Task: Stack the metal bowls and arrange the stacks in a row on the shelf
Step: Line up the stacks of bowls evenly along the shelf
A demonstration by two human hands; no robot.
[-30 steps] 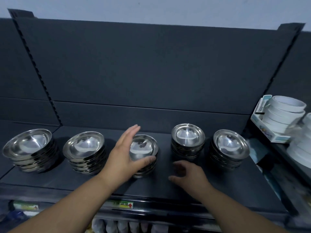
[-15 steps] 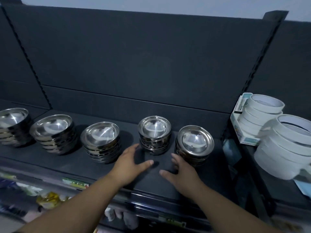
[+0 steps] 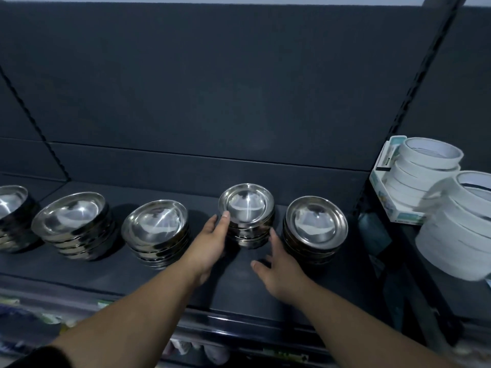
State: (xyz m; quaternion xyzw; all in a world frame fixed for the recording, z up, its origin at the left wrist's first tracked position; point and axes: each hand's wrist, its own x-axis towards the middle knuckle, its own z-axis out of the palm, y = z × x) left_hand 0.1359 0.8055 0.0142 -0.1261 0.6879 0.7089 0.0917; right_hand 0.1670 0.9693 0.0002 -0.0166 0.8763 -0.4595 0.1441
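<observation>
Several stacks of shiny metal bowls stand in a row on the dark shelf [image 3: 239,290]. One stack is cut off at the far left [image 3: 10,208], then come a second [image 3: 71,221], a third [image 3: 156,229], a narrower fourth stack [image 3: 247,208] set slightly further back, and a fifth [image 3: 316,224]. My left hand [image 3: 210,240] touches the left side of the fourth stack, with one digit up at the top bowl's rim. My right hand [image 3: 279,264] lies low on the shelf, its straight fingers reaching the stack's right side, between the fourth and fifth stacks.
White round containers [image 3: 425,168] stacked on a boxed item fill the neighbouring shelf at right, and a nearer white stack [image 3: 457,229] juts forward. A slotted upright [image 3: 414,102] divides the shelves. Packaged goods [image 3: 26,322] show on a lower shelf at bottom left.
My left hand let go of the third stack. Both hands moved right and forward from the shelf surface to either side of the fourth stack. The view shifted right.
</observation>
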